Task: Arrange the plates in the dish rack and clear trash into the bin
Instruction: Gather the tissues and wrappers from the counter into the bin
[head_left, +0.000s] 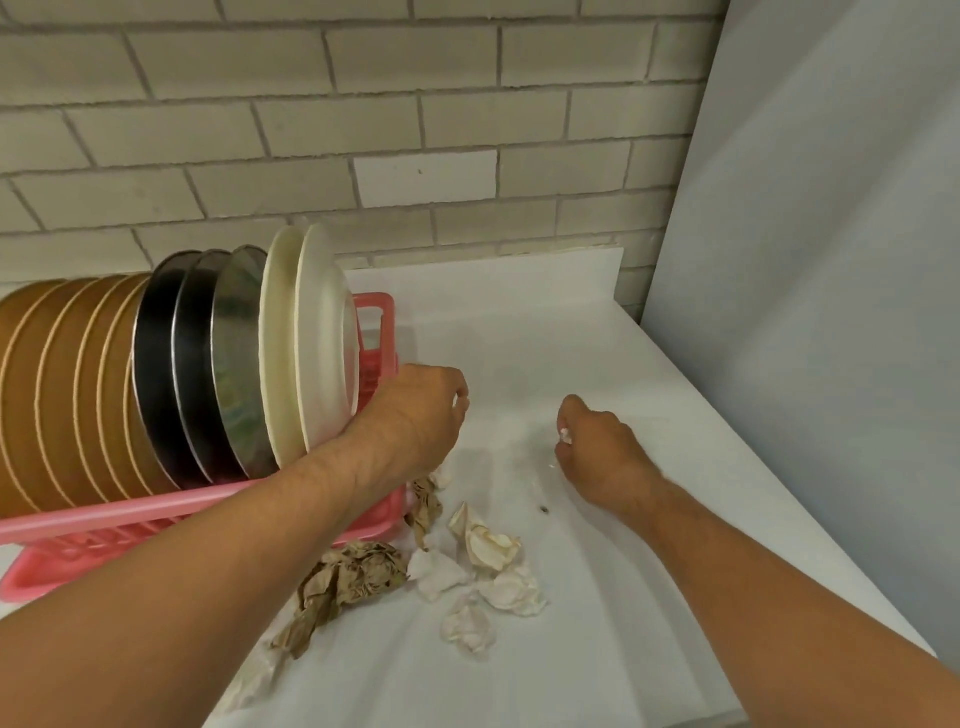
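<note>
**Head view: both hands over the counter, plates racked to the left, trash below the hands**

Far to the left of the left hand, a pink dish rack (171, 506) sits on the white counter (571, 338). It holds a row of plates standing on edge and leaning. The brown plates (62, 395) are farthest from the hand, then come the dark metal plates (166, 364), and the cream plates (311, 338) are nearest. The last cream plate is just beside the wrist and looks to touch it.

The left hand (415, 415) hovers past the rack's right end with its back to the camera and its fingers curled downward. A glint of white shows at the fingertips, but whether it grips anything I cannot tell.

Below this hand and nearer the person, the trash lies on the counter. A wad of brown crumpled paper (353, 577) sits against the rack's front corner under the left forearm. White crumpled tissues (498, 571) are clustered between the two forearms. A small dark speck (544, 510) lies just beside the right wrist.

The right hand (602, 452), well apart from the left, has its fingers bent and pinches a small white scrap (565, 436) between thumb and fingertips, low over the counter.

Beyond both hands stands a pale brick wall (363, 130). To the right of the right hand rises a plain grey panel (831, 260).
</note>
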